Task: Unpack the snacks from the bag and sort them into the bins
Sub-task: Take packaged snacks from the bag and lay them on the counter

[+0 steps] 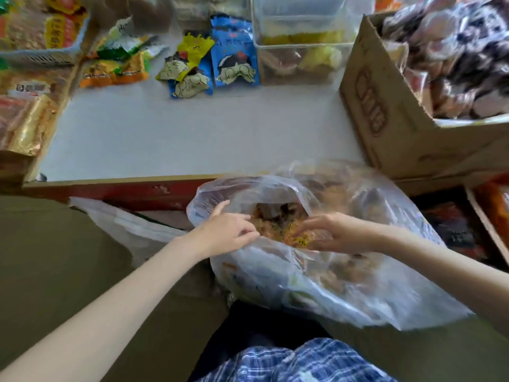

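Nearby, cardboard box beside plastic bag; left hand and right hand grips apart at its mouth.

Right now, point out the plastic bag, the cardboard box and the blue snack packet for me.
plastic bag [344, 285]: head view, on its clear front wall below the opening.
cardboard box [385, 128]: head view, on its printed side wall.
blue snack packet [234, 59]: head view, on the packet's printed middle.

Both forearms are bare, no sleeves showing, and there's blue-and-white plaid fabric across the lap, checked with thin white lines.
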